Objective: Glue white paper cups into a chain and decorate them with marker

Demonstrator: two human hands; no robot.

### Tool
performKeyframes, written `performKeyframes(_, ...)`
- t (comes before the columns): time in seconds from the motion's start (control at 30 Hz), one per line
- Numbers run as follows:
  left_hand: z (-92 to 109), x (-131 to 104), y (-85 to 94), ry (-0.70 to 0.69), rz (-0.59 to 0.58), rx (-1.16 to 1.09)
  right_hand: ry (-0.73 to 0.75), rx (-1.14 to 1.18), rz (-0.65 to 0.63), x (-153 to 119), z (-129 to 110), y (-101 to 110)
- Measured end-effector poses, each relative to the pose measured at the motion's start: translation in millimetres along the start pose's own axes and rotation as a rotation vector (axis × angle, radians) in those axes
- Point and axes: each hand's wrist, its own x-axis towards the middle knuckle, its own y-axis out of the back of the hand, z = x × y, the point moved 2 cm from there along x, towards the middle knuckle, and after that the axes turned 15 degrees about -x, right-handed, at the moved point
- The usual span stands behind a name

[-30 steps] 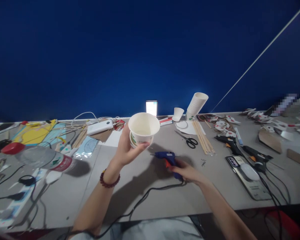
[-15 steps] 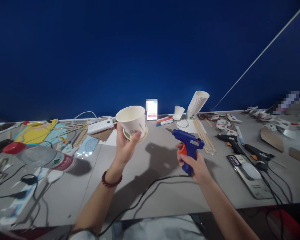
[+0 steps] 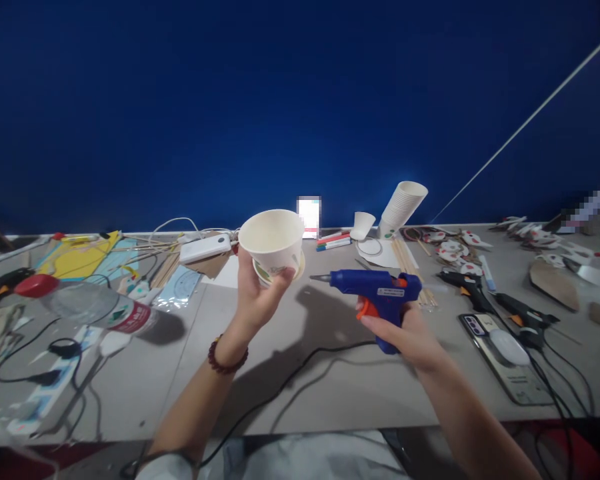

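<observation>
My left hand (image 3: 261, 297) is wrapped around a paper cup (image 3: 273, 233), most of its fingers hidden behind the wall, and my right hand (image 3: 411, 335) grips a blue glue gun (image 3: 357, 281), covering much of its handle. A pale ring (image 3: 301, 268) around the cup's lower part is mostly hidden, so I can't tell how it's attached. The gun blocks most of the scissors (image 3: 363, 264) and part of the wooden sticks (image 3: 404, 256); the propped screen (image 3: 309, 219) is blurred. I've got both things above the table (image 3: 130, 380). The cup's mouth faces up, tipped slightly toward me, its long axis near upright. The gun's barrel lies nearly level, side to side, nozzle pointing left, near the cup but apart.
</observation>
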Motion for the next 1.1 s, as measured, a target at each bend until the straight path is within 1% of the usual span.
performKeyframes(0.07,0,0,0.1,-0.022,-0.017,0.021,-0.028,-0.02,0.009,-1,3,0)
performKeyframes(0.17,2,0,0.7,-0.06,-0.052,0.047,-0.065,-0.08,-0.019,1,9,3)
performKeyframes(0.27,3,0,1.3,-0.067,-0.085,0.065,-0.056,-0.138,-0.028,3,11,7)
performKeyframes(0.37,3,-1,1.6,-0.057,-0.09,0.082,-0.01,-0.164,-0.032,4,3,7)
performKeyframes(0.5,3,-1,0.7,-0.034,-0.1,0.074,0.076,-0.209,-0.093,5,-13,6)
performKeyframes(0.6,5,1,-0.5,-0.026,-0.119,0.075,0.145,-0.284,-0.089,6,-22,8)
performKeyframes(0.7,7,3,-0.9,-0.021,-0.147,0.062,0.213,-0.373,-0.072,7,-29,13)
performKeyframes(0.8,7,4,-0.6,-0.019,-0.205,0.054,0.249,-0.503,0.01,9,-34,22)
performKeyframes(0.83,7,4,-0.3,-0.018,-0.227,0.054,0.253,-0.551,0.008,9,-35,24)
performKeyframes(0.97,7,2,0.6,-0.025,-0.276,0.05,0.288,-0.713,-0.071,11,-40,33)
performKeyframes(1.1,9,2,-0.8,-0.025,-0.316,0.03,0.366,-0.838,-0.053,11,-51,39)
